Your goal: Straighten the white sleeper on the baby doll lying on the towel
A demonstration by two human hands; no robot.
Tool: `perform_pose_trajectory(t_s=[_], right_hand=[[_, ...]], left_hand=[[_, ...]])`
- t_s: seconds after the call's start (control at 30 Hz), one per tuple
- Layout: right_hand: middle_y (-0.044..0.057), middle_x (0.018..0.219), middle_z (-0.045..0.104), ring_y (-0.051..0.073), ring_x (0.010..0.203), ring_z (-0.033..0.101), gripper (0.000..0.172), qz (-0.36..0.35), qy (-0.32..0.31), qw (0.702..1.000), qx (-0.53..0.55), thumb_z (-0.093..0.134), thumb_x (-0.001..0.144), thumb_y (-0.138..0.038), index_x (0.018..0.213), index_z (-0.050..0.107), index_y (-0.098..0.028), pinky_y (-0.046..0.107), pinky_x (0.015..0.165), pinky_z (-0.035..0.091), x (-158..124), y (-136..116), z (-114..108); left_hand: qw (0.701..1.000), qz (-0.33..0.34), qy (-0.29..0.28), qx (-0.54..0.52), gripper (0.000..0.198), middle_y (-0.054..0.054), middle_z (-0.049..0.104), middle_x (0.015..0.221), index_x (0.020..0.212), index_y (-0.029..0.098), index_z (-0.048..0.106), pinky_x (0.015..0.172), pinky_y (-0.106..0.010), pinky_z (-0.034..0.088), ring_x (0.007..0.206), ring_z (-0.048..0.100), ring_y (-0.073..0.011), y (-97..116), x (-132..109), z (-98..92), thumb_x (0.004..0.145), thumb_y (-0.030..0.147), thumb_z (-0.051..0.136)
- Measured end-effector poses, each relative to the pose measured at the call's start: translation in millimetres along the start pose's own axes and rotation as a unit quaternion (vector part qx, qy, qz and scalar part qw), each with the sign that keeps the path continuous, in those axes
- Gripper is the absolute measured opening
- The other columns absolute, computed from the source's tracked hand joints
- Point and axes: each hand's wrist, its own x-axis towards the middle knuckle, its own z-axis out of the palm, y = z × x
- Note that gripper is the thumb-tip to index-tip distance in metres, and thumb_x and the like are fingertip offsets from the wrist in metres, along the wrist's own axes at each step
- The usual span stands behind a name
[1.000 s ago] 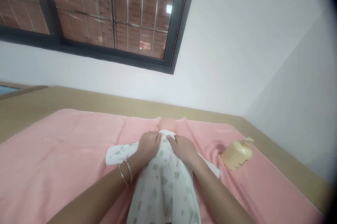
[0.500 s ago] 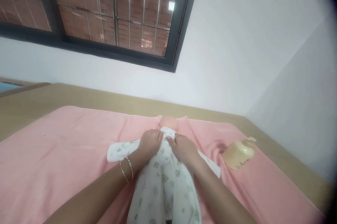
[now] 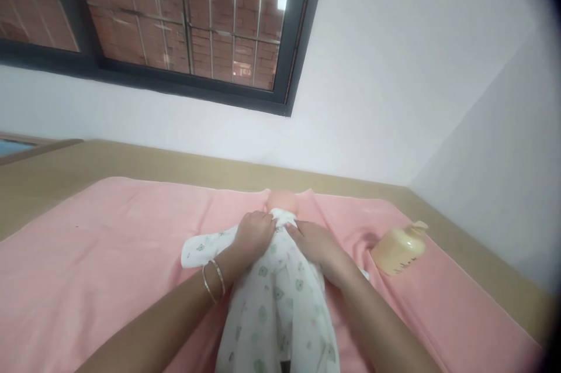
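A baby doll lies on its back on a pink blanket (image 3: 131, 227), its smooth head (image 3: 283, 201) at the far end. White baby clothes (image 3: 287, 288) with small green animal prints cover its body, and one sleeve sticks out to the left. My left hand (image 3: 255, 235) is closed on the cloth at the left of the collar. At the collar's right side, my right hand (image 3: 316, 243) grips the cloth, its thumb toward the middle. The doll's face and the fingertips under the cloth are hidden. Two thin bangles circle my left wrist.
A pale yellow bottle-shaped container (image 3: 398, 251) lies tilted on the blanket at the right. Behind the blanket runs a tan surface (image 3: 175, 166), then a white wall (image 3: 350, 98) and a dark-framed, barred window (image 3: 184, 16).
My right hand has shifted slightly, and its forearm now covers more of the right sleeve. Both hands stay at the collar. The view has tilted a little.
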Motion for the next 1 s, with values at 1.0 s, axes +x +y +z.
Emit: perform_pose_trajectory(t_s=[1.0], right_hand=[[0.019,0.097,0.065,0.03,0.093,0.058,0.075,-0.014,0.078,0.994,-0.079,0.013,0.091,-0.065,0.101,0.064,-0.011,0.036,0.076,0.039,-0.6,-11.9,14.9]], left_hand=[[0.99,-0.072,-0.026,-0.121,0.043,-0.005,0.06,0.078,0.073,0.017,0.058,0.067,-0.029,0.038,0.073,0.054,-0.0177,-4.8,2.4,-0.7,0.093,0.04,0.028]])
